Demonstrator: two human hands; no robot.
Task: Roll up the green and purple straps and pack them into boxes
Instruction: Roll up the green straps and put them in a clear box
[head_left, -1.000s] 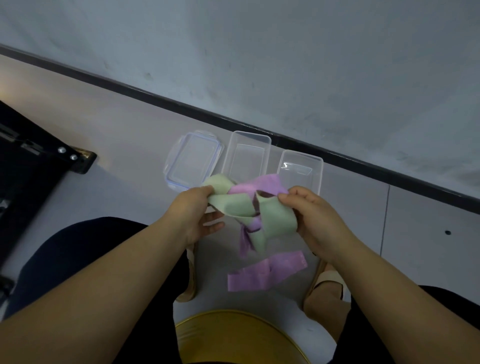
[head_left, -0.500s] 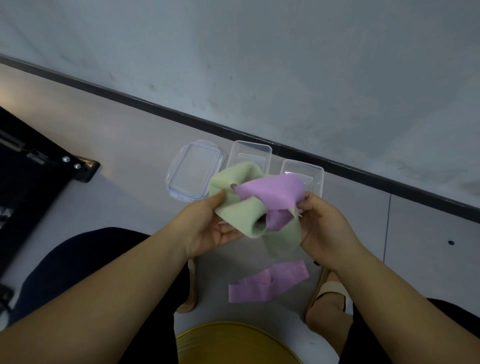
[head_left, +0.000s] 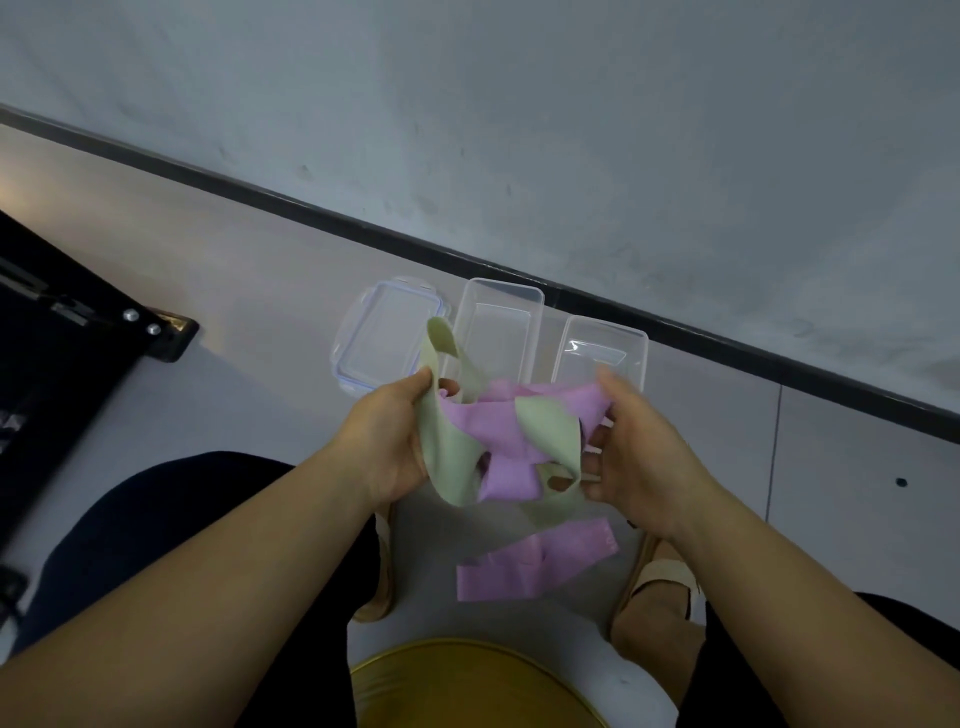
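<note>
While tangled together, green strap (head_left: 448, 457) and purple strap (head_left: 493, 431) fill both hands' grip.

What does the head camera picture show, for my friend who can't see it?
Two bare hands, left hand and right hand, hold a tangled green strap and purple strap above the floor. Behind them sit two open clear boxes and a lid.

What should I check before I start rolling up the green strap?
1. Green strap free of the purple strap: not ok, they are tangled together.
2. Both hands holding: ok, left hand and right hand grip the bundle.
3. Boxes open: ok, middle box and right box look empty.
4. Lid out of the way: ok.
5. Strap ends found: cannot tell.
</note>
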